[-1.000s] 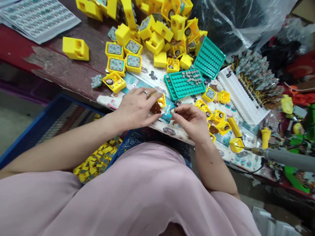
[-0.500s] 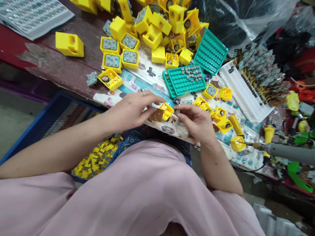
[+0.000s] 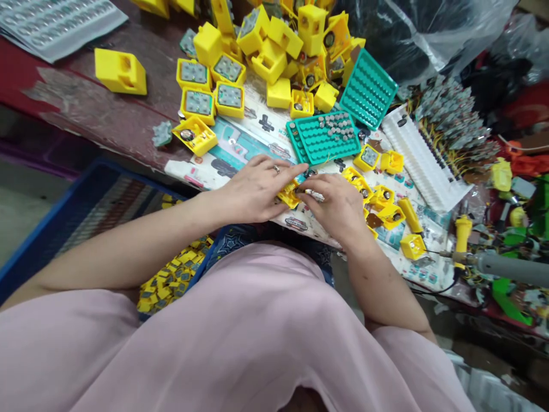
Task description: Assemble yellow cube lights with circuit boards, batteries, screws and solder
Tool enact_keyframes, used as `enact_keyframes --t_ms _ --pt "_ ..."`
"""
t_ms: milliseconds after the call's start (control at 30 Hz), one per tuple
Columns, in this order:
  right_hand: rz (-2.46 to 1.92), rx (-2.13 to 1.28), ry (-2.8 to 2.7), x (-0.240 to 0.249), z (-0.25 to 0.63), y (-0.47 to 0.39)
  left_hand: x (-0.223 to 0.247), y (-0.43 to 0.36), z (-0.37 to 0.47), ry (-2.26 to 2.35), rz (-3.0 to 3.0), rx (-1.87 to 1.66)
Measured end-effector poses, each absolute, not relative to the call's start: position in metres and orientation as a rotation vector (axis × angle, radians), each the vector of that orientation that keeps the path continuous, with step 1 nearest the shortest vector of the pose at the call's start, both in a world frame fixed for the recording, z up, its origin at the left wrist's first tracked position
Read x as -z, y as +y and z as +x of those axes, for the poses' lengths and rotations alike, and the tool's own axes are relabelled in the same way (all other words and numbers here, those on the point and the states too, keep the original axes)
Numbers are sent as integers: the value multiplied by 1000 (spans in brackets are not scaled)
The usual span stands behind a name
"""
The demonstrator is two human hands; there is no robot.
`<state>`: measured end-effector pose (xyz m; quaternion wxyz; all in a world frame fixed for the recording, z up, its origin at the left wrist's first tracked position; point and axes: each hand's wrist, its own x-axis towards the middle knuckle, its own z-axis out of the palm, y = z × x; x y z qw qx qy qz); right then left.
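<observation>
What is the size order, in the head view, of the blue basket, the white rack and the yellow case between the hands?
Blue basket, though partly covered
White rack
Yellow case, partly hidden by the left hand

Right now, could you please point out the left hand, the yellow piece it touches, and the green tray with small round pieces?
Left hand [image 3: 254,191]: head view, back of the hand.
Yellow piece [image 3: 289,198]: head view, its uncovered part.
Green tray [image 3: 318,147]: head view, a bare part of its top.

Tray [image 3: 314,147] lies behind held housing [image 3: 288,197], seemingly on paper [image 3: 262,127]
</observation>
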<state>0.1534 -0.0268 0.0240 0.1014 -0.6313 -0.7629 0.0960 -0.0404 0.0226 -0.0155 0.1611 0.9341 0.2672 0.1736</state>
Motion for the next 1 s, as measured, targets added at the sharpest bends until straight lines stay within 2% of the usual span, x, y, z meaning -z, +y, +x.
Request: enact_keyframes --t_ms 200,433,700,867,1000 --pt "-1995 -360 -2261 -28 150 -22 26 9 -31 996 2758 -564" --pt "-1992 -356 -2343 -29 153 -24 28 6 -32 967 2800 -569" --pt "-2126 -201 -2699 -49 141 -17 29 7 -33 956 2796 -612" --pt "-2119 -253 -2691 -47 143 -13 31 8 -31 939 2776 -608" --pt "-2123 -148 -2686 -47 139 -18 29 10 -34 907 2723 -577"
